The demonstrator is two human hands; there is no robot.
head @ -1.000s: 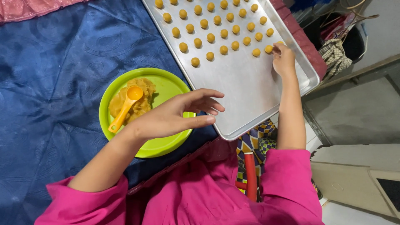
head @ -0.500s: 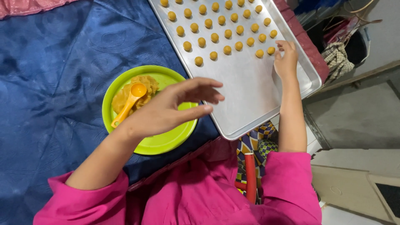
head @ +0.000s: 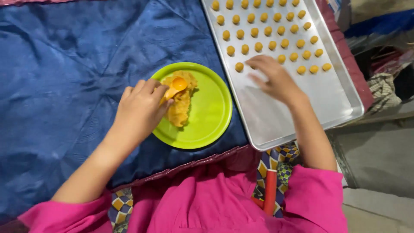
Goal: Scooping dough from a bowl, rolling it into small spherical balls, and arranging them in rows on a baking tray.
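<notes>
My left hand point(head: 140, 105) grips the handle of an orange spoon point(head: 177, 85) whose bowl rests on a lump of yellow dough point(head: 181, 103) on a lime-green plate point(head: 211, 112). My right hand point(head: 274, 77) hovers with fingers spread over a metal baking tray point(head: 280, 116), just below rows of several small yellow dough balls point(head: 267, 32). Whether its fingertips hold anything cannot be seen. The nearest ball point(head: 239, 67) lies just left of its fingers.
Plate and tray rest on a blue cloth point(head: 64, 86) with a dark red hem. Pink sleeves and clothing fill the bottom of the view. A checked cloth point(head: 388, 86) and clutter lie right of the tray, beyond its edge.
My left hand dropped from above the plate onto the spoon handle and took hold of it. My right hand moved left from the tray's right edge to its middle.
</notes>
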